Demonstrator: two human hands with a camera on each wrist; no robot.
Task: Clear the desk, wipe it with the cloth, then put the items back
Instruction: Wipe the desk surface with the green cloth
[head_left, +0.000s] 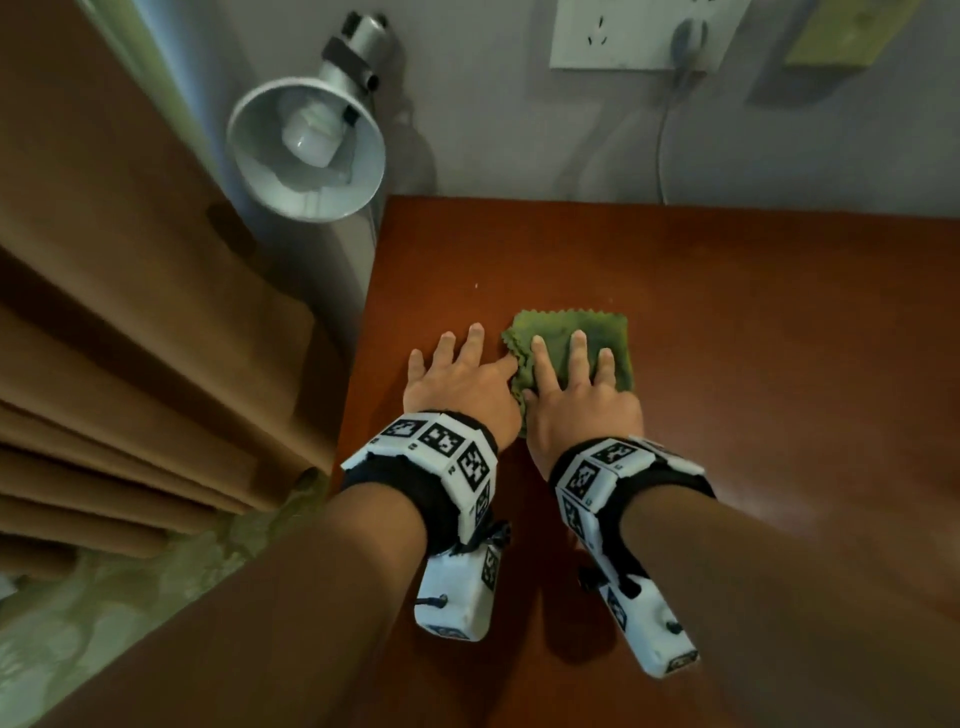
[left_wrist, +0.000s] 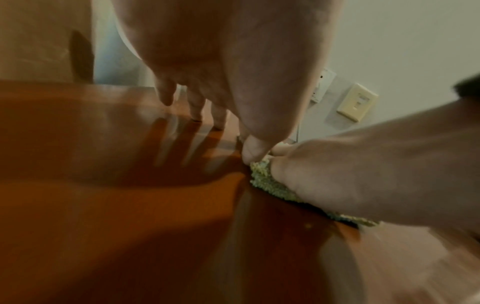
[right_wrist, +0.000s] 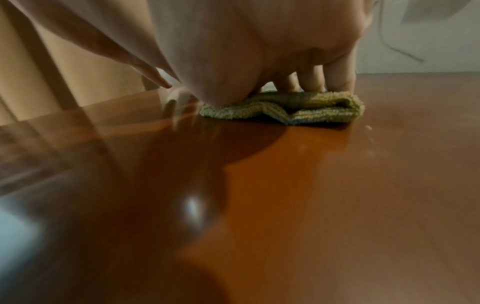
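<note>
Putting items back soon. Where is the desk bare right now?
Bare: the reddish-brown wooden desk right of the folded green terry cloth, and the strip between cloth and wall. Crowded: the left edge, where left hand and right hand press, near the white metal lamp.

On the red-brown desk (left_wrist: 103, 205) the left hand (left_wrist: 233, 61) spreads straight fingers, tips touching the wood, its thumb against the left edge of the green cloth (left_wrist: 265, 181), which the right hand (left_wrist: 376, 174) presses from the right, wall plates (left_wrist: 357, 101) beyond.

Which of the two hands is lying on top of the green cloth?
The right hand, spread flat on the cloth; the left hand rests on the bare desk beside it, thumb at the cloth's edge.
</note>
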